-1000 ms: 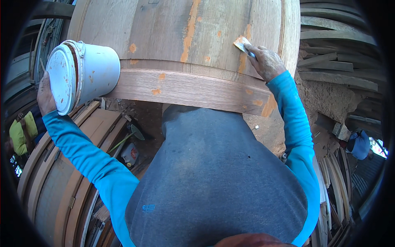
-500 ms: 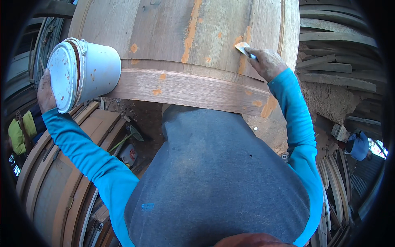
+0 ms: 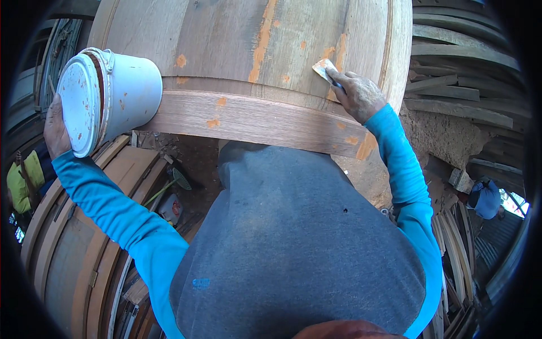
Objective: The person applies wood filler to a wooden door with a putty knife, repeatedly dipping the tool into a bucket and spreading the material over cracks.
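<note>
My right hand [image 3: 360, 95] is closed round a putty knife [image 3: 324, 69], its blade pointing up and left over a wooden door [image 3: 220, 42]. Orange filler patches [image 3: 261, 48] dot the boards, and more orange smears show on the blade. At the left, a white bucket [image 3: 134, 93] lies tipped on its side, partly over the door's corner. Its white lid [image 3: 79, 107] sits slightly ajar at the mouth. My left hand [image 3: 56, 130] grips the lid's outer edge; some of its fingers are hidden behind the lid.
Curved wooden frames [image 3: 68, 254] lean at lower left. Stacked timber [image 3: 463, 56] lines the right side, beside a sawdust heap [image 3: 437, 135]. A person in a yellow-green top [image 3: 22, 181] is at far left, and another in blue [image 3: 485, 199] at far right.
My right hand has drawn the putty knife a little left and down across the door. The bucket and my left hand keep nearly the same place, with the view shifted slightly.
</note>
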Available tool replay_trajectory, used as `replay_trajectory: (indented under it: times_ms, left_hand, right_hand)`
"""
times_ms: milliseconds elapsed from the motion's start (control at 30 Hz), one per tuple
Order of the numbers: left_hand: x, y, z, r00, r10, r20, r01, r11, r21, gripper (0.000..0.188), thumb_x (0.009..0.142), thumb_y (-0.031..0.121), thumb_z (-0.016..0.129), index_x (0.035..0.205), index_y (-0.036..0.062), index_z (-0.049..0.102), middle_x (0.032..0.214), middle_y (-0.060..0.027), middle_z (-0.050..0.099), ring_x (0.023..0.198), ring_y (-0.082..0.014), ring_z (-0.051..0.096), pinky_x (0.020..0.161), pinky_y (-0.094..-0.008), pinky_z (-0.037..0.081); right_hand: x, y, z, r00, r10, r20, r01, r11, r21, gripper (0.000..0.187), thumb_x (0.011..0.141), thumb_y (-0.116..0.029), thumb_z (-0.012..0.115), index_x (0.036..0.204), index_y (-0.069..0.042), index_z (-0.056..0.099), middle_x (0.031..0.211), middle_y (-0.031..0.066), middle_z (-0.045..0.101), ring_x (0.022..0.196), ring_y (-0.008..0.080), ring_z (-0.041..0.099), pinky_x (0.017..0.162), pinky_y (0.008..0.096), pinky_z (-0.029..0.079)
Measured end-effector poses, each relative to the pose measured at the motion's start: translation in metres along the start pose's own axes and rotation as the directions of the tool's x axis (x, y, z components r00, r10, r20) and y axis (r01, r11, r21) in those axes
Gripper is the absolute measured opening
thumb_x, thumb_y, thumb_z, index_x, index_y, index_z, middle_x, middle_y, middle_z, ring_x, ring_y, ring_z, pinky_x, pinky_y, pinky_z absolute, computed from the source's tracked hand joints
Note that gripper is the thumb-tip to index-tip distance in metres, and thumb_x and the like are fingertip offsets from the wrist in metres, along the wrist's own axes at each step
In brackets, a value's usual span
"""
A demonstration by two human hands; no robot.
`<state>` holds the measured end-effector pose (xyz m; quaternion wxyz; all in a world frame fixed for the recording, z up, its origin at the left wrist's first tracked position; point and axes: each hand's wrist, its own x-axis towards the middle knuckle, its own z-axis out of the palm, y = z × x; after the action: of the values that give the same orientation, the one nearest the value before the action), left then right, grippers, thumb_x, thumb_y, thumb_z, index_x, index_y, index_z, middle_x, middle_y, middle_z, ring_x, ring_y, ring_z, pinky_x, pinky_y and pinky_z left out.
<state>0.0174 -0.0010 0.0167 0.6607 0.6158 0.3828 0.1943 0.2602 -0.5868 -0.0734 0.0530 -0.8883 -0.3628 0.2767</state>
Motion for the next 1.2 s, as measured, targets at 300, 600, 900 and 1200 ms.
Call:
replay_trajectory:
  times_ms: [300, 600, 900, 1200]
  left_hand:
    - [0.012, 0.000, -0.014, 1.000, -0.006, 0.015, 0.007, 1.000, -0.022, 0.042, 0.108, 0.031, 0.057, 0.130, -0.0045, 0.060, 0.119, -0.0139, 0.072, 0.102, -0.0205, 0.071, 0.087, -0.0325, 0.060]
    - [0.002, 0.000, -0.004, 1.000, 0.000, -0.011, 0.001, 1.000, 0.012, 0.042, 0.108, 0.030, 0.056, 0.131, -0.0046, 0.060, 0.118, -0.0145, 0.072, 0.101, -0.0213, 0.072, 0.088, -0.0333, 0.060]
    - [0.015, -0.006, -0.022, 0.999, 0.040, 0.004, -0.040, 0.995, 0.095, 0.043, 0.108, 0.031, 0.056, 0.133, -0.0042, 0.059, 0.120, -0.0150, 0.071, 0.101, -0.0213, 0.072, 0.089, -0.0336, 0.060]
    - [0.019, -0.010, -0.029, 0.995, 0.066, -0.078, -0.062, 0.996, 0.062, 0.040, 0.108, 0.030, 0.058, 0.130, -0.0033, 0.061, 0.116, -0.0130, 0.072, 0.100, -0.0208, 0.071, 0.088, -0.0334, 0.060]
  right_hand:
    - [-0.007, 0.005, 0.011, 0.998, 0.058, -0.039, -0.057, 0.998, 0.029, 0.043, 0.102, -0.019, 0.056, 0.144, -0.011, 0.054, 0.103, 0.0190, 0.066, 0.097, 0.0393, 0.068, 0.085, 0.0508, 0.054]
    - [-0.013, -0.022, 0.037, 0.984, 0.178, -0.012, -0.178, 0.983, 0.040, 0.047, 0.101, -0.020, 0.058, 0.146, -0.008, 0.052, 0.102, 0.0222, 0.067, 0.097, 0.0400, 0.068, 0.086, 0.0500, 0.054]
    - [-0.015, -0.022, 0.048, 0.987, 0.163, 0.006, -0.163, 0.986, 0.041, 0.068, 0.094, -0.008, 0.057, 0.157, -0.014, 0.032, 0.107, 0.0195, 0.065, 0.096, 0.0433, 0.069, 0.084, 0.0538, 0.056]
    - [-0.018, -0.023, 0.048, 0.973, 0.158, -0.169, -0.127, 0.975, 0.180, 0.045, 0.099, -0.018, 0.055, 0.143, -0.007, 0.050, 0.102, 0.0243, 0.069, 0.095, 0.0434, 0.069, 0.082, 0.0535, 0.056]
